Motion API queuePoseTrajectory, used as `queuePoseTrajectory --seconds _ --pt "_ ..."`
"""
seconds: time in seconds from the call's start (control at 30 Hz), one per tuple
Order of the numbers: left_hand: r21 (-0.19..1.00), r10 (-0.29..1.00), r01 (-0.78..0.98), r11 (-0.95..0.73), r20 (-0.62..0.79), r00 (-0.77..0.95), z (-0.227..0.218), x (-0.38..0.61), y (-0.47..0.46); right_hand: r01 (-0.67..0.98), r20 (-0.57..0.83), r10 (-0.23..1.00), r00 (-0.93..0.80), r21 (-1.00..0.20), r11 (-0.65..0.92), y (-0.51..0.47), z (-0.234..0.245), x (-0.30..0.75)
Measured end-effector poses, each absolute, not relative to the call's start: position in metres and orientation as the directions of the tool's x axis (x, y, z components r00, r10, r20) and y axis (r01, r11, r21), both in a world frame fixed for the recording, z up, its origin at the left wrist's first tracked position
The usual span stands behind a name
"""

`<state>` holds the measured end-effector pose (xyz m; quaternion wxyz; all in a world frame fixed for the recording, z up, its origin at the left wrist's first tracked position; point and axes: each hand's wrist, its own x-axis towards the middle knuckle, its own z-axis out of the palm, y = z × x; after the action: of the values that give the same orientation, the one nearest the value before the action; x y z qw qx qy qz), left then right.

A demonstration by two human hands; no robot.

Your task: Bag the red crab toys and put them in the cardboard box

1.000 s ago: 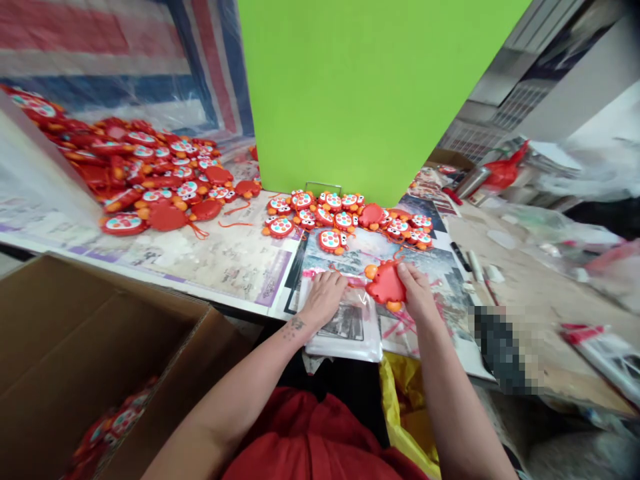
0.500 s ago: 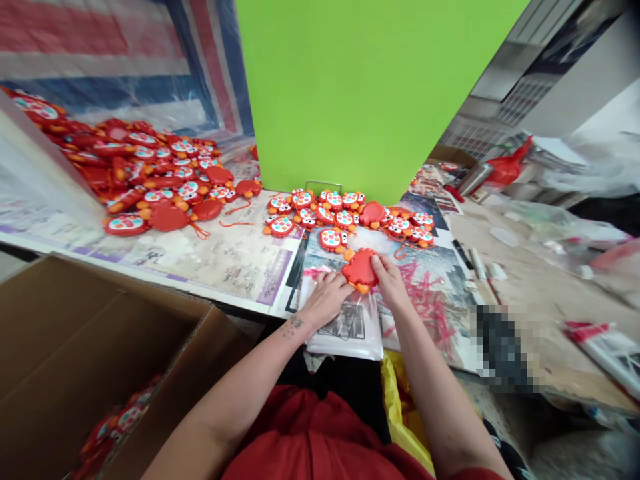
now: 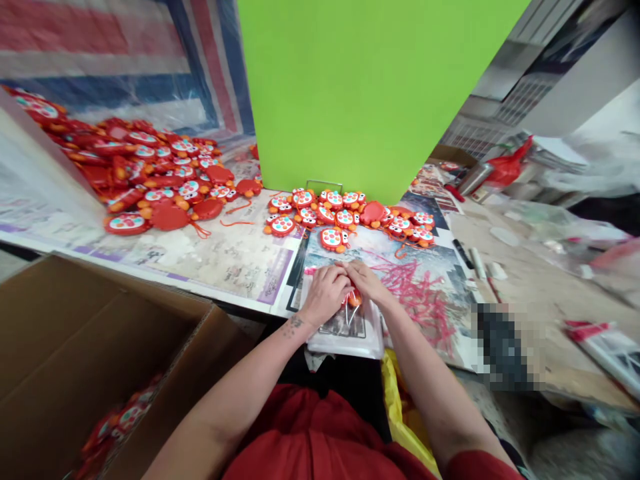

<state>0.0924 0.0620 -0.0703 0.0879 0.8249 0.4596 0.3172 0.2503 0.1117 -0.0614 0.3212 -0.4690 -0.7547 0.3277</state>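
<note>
A red toy turtle (image 3: 355, 299) with orange feet is mostly hidden under my two hands, and clear plastic covers the part that shows. Beneath it lies a stack of clear plastic bags (image 3: 345, 346) at the table's front edge. My left hand (image 3: 327, 291) has its fingers bent over the bag's opening and the toy's left side. From the other side, my right hand (image 3: 367, 281) closes over the toy's top, its fingertips meeting the left hand's. Just beyond, another toy turtle (image 3: 333, 239) lies with its white, dotted face up.
Several toy turtles (image 3: 346, 219) line the base of a green board (image 3: 350, 100). A large heap of them (image 3: 165, 177) fills the left side. Pink strips (image 3: 425, 303) are scattered at right. An open cardboard box (image 3: 65, 333) stands at lower left, a yellow bag (image 3: 400, 413) below the table.
The toy turtle has moved down and slightly left, from above the bags to under clear plastic. My right hand has followed it and now meets my left hand.
</note>
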Motion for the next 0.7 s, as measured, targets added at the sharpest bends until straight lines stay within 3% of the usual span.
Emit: queuePoseTrajectory --seconds 0.1,0.17,0.27,0.47,0.7 --pt "0.531 0.834 0.654 -0.539 0.443 0.328 -0.071 0.093 0.065 0.679 0.268 0.950 -0.161 -0.669 0.303 0.105 -0.058 0.263" --pt "0.585 0.848 0.622 -0.520 0.437 0.299 -0.073 0.095 0.067 0.779 0.242 0.970 -0.032 -0.601 0.176 0.096 -0.057 0.275" --pt "0.636 0.864 0.588 -0.499 0.417 0.282 -0.074 0.096 0.071 0.833 0.166 0.986 0.007 -0.547 0.087 0.079 -0.060 0.284" --pt "0.669 0.878 0.576 -0.469 0.283 0.387 -0.055 0.084 0.074 0.797 0.173 0.985 -0.008 -0.594 0.111 0.059 -0.072 0.265" --pt "0.683 0.888 0.603 -0.412 0.154 0.432 -0.023 0.075 0.065 0.658 0.335 0.932 0.136 -0.734 0.168 0.048 -0.066 0.241"
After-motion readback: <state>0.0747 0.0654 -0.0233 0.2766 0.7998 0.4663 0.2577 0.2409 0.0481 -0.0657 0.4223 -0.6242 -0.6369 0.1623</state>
